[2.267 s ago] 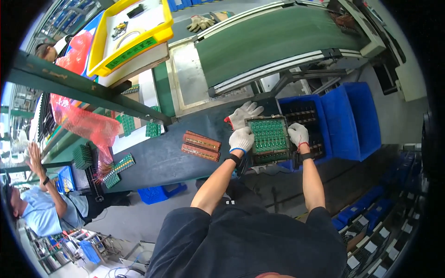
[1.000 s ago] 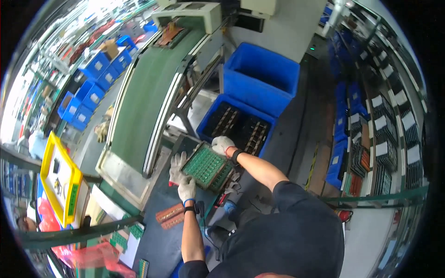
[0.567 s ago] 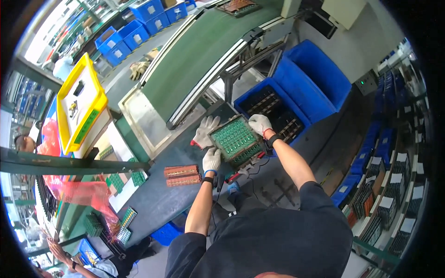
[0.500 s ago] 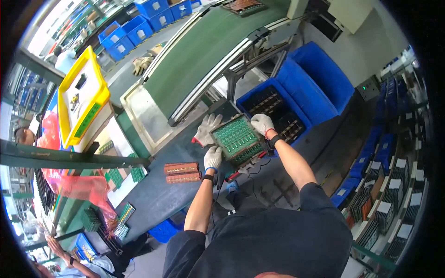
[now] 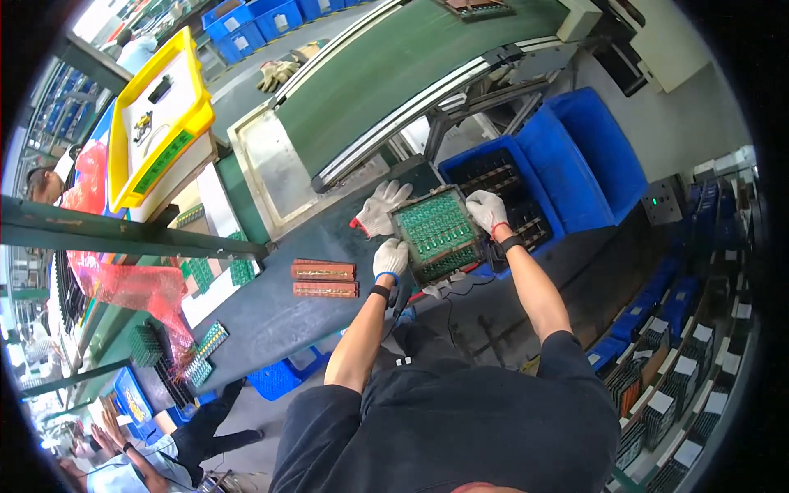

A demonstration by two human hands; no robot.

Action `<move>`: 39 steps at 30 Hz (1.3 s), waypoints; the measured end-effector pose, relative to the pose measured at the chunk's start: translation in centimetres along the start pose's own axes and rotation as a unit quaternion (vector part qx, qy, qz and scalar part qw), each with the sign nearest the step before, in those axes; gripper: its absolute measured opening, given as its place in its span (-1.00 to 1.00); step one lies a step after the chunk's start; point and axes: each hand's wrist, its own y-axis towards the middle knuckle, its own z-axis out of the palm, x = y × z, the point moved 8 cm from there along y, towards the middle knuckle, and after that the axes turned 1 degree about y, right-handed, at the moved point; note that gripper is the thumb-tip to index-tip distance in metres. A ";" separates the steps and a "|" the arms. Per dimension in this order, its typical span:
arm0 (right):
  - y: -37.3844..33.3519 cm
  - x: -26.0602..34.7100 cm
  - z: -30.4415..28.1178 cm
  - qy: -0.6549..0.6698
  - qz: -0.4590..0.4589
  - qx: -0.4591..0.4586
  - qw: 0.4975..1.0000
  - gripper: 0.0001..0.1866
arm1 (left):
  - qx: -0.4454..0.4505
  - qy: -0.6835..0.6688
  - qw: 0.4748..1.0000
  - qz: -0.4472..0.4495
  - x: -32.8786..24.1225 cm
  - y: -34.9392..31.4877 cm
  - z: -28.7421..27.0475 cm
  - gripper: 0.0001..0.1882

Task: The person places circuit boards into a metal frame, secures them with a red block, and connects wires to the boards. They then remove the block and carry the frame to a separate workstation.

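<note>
My left hand (image 5: 390, 258), in a white knit glove, is closed on the near left edge of a framed panel of green circuit boards (image 5: 436, 226). Gripping the opposite right edge is my right hand (image 5: 487, 211), gloved the same way. The panel lies roughly flat over the bench's right end; whether it touches the bench I cannot tell. A loose white glove (image 5: 383, 209) rests against its left side. Further left, two reddish-brown bar-shaped fixtures (image 5: 324, 269) lie side by side. My fingertips under the frame are hidden.
A blue bin (image 5: 552, 234) holding dark fixtures stands right of the panel, beside another blue bin (image 5: 608, 156). Beyond the bench runs a green conveyor (image 5: 394, 90). A yellow tray (image 5: 203, 115) is at upper left, above a green metal bar (image 5: 123, 234). A co-worker (image 5: 123, 464) is at lower left.
The whole view has shifted, so the bench and bins sit differently in the picture. Both hands keep their hold on the panel, which has barely moved relative to the loose glove.
</note>
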 end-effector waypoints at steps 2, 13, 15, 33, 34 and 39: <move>-0.2 -1.4 0.1 0.003 0.000 -0.003 1.000 -0.79 | 0.023 0.008 1.000 -0.009 -0.8 -0.2 0.3 -0.52; -0.7 -7.7 -1.5 0.068 0.052 -0.026 0.996 -0.68 | 0.034 -0.028 0.998 -0.049 -2.0 -0.7 2.1 -0.42; -1.3 -8.9 -2.7 0.054 0.077 -0.069 0.993 -0.57 | 0.029 -0.048 0.995 -0.083 -1.2 -1.3 2.3 -0.35; -7.1 -6.0 2.9 0.296 0.284 0.125 0.903 -0.29 | 0.172 -0.435 0.849 -0.246 5.4 -1.5 6.6 -0.52; -6.8 -6.2 3.9 0.301 0.285 0.136 0.900 -0.29 | 0.163 -0.423 0.861 -0.233 5.9 -1.1 6.1 -0.51; -7.1 -15.7 3.6 0.335 0.282 0.098 0.894 -0.34 | 0.222 -0.357 0.888 -0.186 1.2 -1.6 7.3 -0.38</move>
